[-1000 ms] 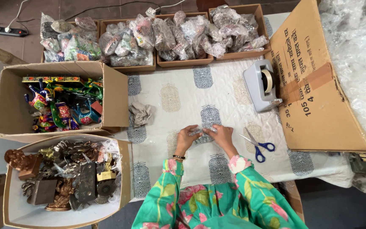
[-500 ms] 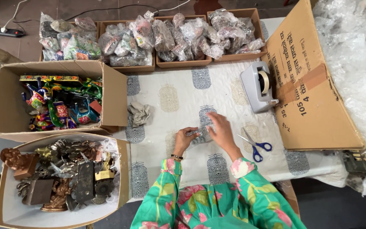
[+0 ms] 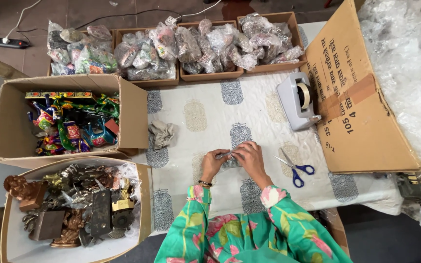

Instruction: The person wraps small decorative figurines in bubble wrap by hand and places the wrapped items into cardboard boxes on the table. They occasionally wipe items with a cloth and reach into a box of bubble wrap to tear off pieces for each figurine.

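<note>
A small bundle in clear wrap [image 3: 231, 158] is being held just below the middle of the frame, on the printed cloth [image 3: 210, 104]. It is being gripped from the left by the left hand [image 3: 214, 163] and covered from the right by the right hand [image 3: 250, 159], fingers curled onto it; what is inside the wrap cannot be told.

Blue-handled scissors [image 3: 296, 170] are lying just right of the right hand, apart from it. A grey tape dispenser [image 3: 297, 101] is standing above them, beside a large tilted carton [image 3: 361, 112] at the right edge. A crumpled grey rag [image 3: 161, 134] is lying left of centre. Along the top, trays of wrapped parcels [image 3: 210, 46] are being kept in a row. At the left, an open box of painted toys [image 3: 69, 124] is sitting above a box of metal figures [image 3: 74, 204].
</note>
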